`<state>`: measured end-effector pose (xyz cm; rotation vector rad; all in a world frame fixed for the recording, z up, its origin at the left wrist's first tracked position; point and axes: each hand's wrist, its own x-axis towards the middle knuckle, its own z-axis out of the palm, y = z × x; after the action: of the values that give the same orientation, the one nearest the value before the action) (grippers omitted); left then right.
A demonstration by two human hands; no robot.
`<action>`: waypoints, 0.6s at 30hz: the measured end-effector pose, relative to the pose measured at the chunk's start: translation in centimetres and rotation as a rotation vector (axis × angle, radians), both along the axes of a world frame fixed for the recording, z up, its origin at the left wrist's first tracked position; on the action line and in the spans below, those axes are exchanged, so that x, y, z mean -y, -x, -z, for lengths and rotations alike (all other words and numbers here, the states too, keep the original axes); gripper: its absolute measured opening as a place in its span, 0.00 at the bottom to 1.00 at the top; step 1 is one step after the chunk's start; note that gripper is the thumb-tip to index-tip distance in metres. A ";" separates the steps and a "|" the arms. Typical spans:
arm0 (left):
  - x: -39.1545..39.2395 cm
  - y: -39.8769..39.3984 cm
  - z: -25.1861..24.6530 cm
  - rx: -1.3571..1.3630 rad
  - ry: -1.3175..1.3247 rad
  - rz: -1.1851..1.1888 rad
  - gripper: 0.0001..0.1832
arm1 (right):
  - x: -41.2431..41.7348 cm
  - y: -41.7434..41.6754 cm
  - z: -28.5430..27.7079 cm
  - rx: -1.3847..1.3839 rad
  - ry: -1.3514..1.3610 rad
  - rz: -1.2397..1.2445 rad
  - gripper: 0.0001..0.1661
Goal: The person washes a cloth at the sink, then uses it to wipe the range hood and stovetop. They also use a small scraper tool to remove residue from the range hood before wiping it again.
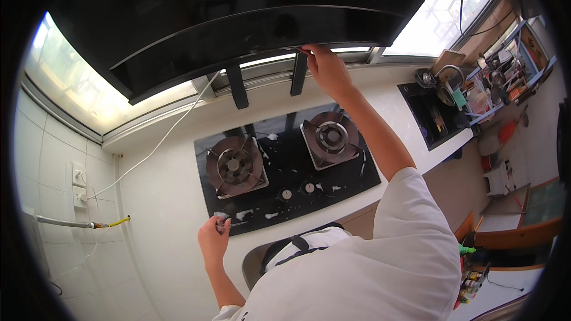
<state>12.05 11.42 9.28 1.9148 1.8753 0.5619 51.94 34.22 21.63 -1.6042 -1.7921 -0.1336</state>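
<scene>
My left hand (213, 240) is closed around a small, greyish, foam-covered scrubbing pad or cloth (220, 224). It is at the front left corner of a black glass gas hob (276, 160). White foam (244, 214) lies in patches over the glass. The hob has a left burner (233, 165), a right burner (332, 137) and two control knobs (286, 194) between them near the front. My right hand (329, 71) reaches up, fingertips at the lower edge of a black range hood (250, 40). Something thin and reddish-brown shows at its fingers; its grip is unclear.
A white cable (165, 136) runs from a wall socket (80, 197) up past the hood. A yellow gas pipe (119, 221) leaves the left wall. Right of the hob, a black sink (432, 118) is set into the white counter (151, 205). A cluttered dish rack (495, 80) stands beyond.
</scene>
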 end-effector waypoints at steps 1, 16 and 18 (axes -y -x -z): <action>0.1 0.2 0.6 0.001 -0.012 0.014 0.11 | -0.5 0.6 0.1 0.011 0.004 -0.004 0.15; 1.1 2.6 2.0 0.018 0.080 -0.123 0.12 | -3.8 2.7 4.2 0.243 0.104 0.233 0.21; 0.6 2.6 1.8 0.011 0.058 -0.111 0.12 | -4.0 2.9 4.8 0.220 0.086 0.215 0.22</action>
<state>9.49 10.81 7.49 1.7765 1.9780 0.5453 49.03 38.26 16.80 -1.9043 -1.8033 -0.3482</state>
